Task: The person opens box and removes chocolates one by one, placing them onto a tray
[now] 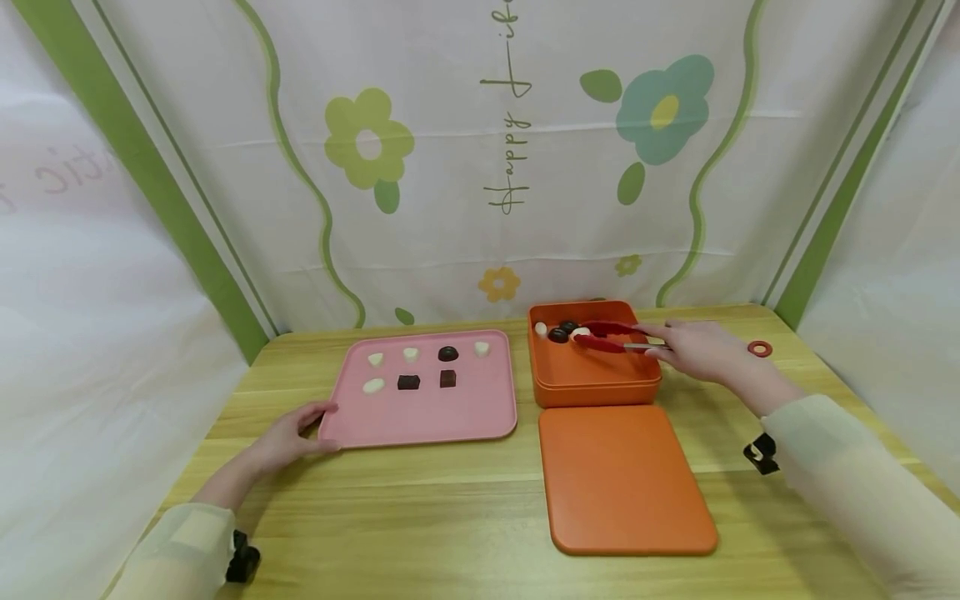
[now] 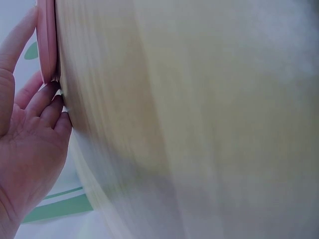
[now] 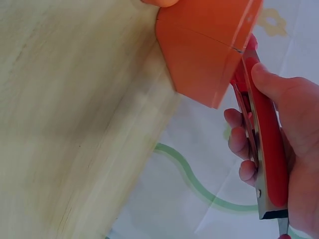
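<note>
My left hand [image 1: 288, 437] holds the near left corner of a pink tray [image 1: 420, 421], thumb and fingers at its rim. On the tray lie several white and dark pieces that look like chocolates, among them a dark domed one [image 1: 447, 353] and a dark block [image 1: 408, 382]. My right hand [image 1: 701, 350] grips red-and-metal tongs [image 3: 269, 139], reaching over the right side of an open orange box [image 1: 596, 393]. Inside the box, the tongs' tips are at a white piece [image 1: 581, 333], beside dark pieces [image 1: 558, 335] and another white one [image 1: 541, 330].
An orange lid [image 1: 626, 483] lies flat on the wooden table [image 1: 420, 525] in front of the box. To the right of the box lies a small red ring [image 1: 760, 348]. A printed white curtain [image 1: 442, 208] hangs along the table's far edge.
</note>
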`<state>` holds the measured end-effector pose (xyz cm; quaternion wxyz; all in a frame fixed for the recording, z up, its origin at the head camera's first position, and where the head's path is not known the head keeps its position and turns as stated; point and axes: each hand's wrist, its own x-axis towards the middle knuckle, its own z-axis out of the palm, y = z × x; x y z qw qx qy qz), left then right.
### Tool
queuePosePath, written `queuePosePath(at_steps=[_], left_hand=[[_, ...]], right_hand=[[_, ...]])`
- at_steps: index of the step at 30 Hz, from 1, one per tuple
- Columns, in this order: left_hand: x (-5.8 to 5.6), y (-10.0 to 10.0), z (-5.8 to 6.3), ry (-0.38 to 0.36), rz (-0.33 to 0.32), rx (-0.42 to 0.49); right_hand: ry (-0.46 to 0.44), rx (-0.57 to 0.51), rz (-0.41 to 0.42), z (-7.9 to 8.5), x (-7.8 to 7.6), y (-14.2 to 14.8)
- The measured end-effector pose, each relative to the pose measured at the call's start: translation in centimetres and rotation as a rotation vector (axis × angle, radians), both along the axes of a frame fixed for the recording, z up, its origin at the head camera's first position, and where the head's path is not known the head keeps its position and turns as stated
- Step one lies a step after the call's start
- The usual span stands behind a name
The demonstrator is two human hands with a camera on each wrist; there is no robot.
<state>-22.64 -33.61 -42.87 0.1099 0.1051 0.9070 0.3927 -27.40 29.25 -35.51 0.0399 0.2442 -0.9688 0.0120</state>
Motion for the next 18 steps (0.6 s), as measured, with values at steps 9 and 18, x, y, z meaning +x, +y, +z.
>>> queuePosePath(at_steps=[9, 18], left_hand=[[-0.1, -0.1, -0.2, 0.000, -0.003, 0.003], [-0.1, -0.1, -0.1, -0.005, -0.003, -0.009]], right_hand=[[0.063, 0.007, 0.016, 1.0, 1.5, 0.3], [0.123, -0.003, 0.051, 1.9, 2.7, -0.1]])
